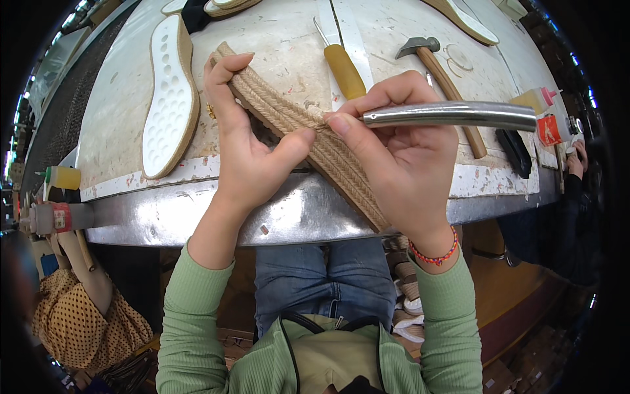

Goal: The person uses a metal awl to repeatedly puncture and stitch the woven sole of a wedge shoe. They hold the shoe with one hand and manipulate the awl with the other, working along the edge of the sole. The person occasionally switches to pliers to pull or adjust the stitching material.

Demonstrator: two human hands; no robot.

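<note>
A shoe sole wrapped in braided tan rope (pixel 342 172) slants across the near edge of the table, with its side facing up. My left hand (pixel 248 152) is closed round its far left part, fingers over the top edge and thumb pressed on the braid. Between the fingers of my right hand (pixel 410 154) is a tool with a curved silver metal handle (pixel 453 115), its handle pointing right. The tool's working end, hidden by my fingertips, meets the braid near my left thumb. My right thumb and forefinger pinch right at the rope's surface.
Left lies a white sole with round hollows (pixel 164 98). Ahead are a yellow-handled hooked tool (pixel 344 71), a hammer (pixel 449 92) and a black object (pixel 514 152). Bottles (pixel 535 100) stand at the right. A co-worker's arm (pixel 88 276) is at left, another person's hand (pixel 577 159) at right.
</note>
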